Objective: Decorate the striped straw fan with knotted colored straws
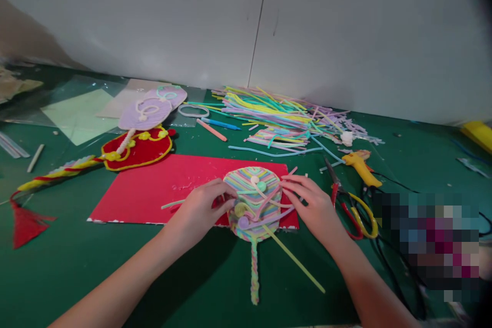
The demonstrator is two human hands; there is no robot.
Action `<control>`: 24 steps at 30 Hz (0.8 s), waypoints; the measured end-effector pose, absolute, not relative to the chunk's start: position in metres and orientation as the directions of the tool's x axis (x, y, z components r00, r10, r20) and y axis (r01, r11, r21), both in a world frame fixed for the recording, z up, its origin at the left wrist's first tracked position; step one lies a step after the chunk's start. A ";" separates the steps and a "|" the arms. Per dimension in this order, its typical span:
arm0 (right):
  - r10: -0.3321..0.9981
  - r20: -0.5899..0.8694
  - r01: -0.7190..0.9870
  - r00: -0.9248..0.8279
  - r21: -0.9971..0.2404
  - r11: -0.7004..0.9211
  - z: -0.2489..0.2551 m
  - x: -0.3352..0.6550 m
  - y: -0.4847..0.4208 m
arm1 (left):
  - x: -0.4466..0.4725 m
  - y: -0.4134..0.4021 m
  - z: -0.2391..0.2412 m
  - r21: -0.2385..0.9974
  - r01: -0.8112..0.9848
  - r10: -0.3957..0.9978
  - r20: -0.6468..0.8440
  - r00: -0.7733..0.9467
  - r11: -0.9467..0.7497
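Note:
A round hand fan (234,188) made of striped pastel pipe cleaners, with a twisted handle (254,271), is in front of me. Coiled pipe cleaners lie across its face: a mint coil (261,186), an olive coil (240,209) and a lilac coil (243,223). My left hand (205,202) is closed at the fan's left edge, thumb and fingers together; a mint strand end (172,204) sticks out behind it. At the right edge, my right hand (309,197) pinches near a pink pipe cleaner (270,201). A long yellow-green pipe cleaner (300,261) slants down from the fan.
A red board (142,189) lies beneath the fan. Scissors (351,210) and a yellow glue gun (363,166) with a black cord are on the right. Behind is a pile of pipe cleaners (265,107). Purple (154,107) and red (148,151) fans lie left.

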State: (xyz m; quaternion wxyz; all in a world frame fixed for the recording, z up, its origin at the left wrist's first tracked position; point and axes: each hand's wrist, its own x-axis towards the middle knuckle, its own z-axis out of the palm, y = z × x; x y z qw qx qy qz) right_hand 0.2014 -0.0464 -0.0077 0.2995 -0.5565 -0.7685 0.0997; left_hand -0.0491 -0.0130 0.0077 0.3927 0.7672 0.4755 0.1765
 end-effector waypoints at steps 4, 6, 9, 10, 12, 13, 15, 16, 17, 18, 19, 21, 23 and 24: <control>0.927 0.348 0.819 -0.139 -0.486 0.306 -0.001 0.199 -0.050 | -0.045 -0.005 0.020 0.738 0.614 0.873 -0.071 0.482 -0.279; 0.940 0.311 0.819 -0.140 -0.497 0.286 0.001 0.196 -0.054 | -0.040 0.002 0.023 0.729 0.625 0.878 -0.069 0.474 -0.280; 0.951 0.253 0.804 -0.178 -0.520 0.288 0.002 0.190 -0.058 | -0.027 0.017 0.017 0.721 0.645 0.883 -0.100 0.459 -0.254; 0.951 0.242 0.801 -0.190 -0.522 0.293 0.001 0.188 -0.059 | -0.022 0.021 0.014 0.725 0.642 0.877 -0.110 0.467 -0.251; 0.950 0.234 0.798 -0.208 -0.521 0.303 -0.001 0.186 -0.060 | -0.013 0.030 0.005 0.730 0.638 0.872 -0.123 0.473 -0.243; 0.948 0.235 0.796 -0.215 -0.520 0.310 -0.003 0.186 -0.061 | -0.009 0.032 0.002 0.733 0.631 0.871 -0.110 0.479 -0.254; 0.941 0.254 0.790 -0.225 -0.518 0.329 -0.005 0.187 -0.061 | -0.003 0.035 -0.003 0.745 0.607 0.859 -0.089 0.503 -0.278; 0.936 0.267 0.788 -0.230 -0.514 0.340 -0.007 0.188 -0.061 | -0.003 0.036 -0.003 0.747 0.600 0.855 -0.084 0.511 -0.286; 0.931 0.277 0.788 -0.235 -0.507 0.350 -0.008 0.189 -0.061 | -0.003 0.035 -0.003 0.749 0.598 0.853 -0.084 0.515 -0.287; 0.927 0.286 0.791 -0.240 -0.496 0.358 -0.009 0.190 -0.061 | -0.004 0.034 -0.003 0.749 0.598 0.854 -0.085 0.514 -0.285; 0.925 0.291 0.796 -0.244 -0.485 0.362 -0.010 0.192 -0.061 | -0.006 0.033 -0.002 0.750 0.599 0.857 -0.086 0.508 -0.281; 0.925 0.289 0.808 -0.245 -0.467 0.360 -0.011 0.194 -0.061 | -0.012 0.032 -0.002 0.756 0.593 0.861 -0.080 0.503 -0.277; 0.927 0.288 0.816 -0.241 -0.457 0.355 -0.011 0.195 -0.061 | -0.017 0.031 -0.003 0.756 0.595 0.864 -0.080 0.498 -0.273; 0.926 0.289 0.818 -0.242 -0.453 0.354 -0.011 0.195 -0.061 | -0.019 0.031 -0.004 0.754 0.599 0.864 -0.085 0.496 -0.270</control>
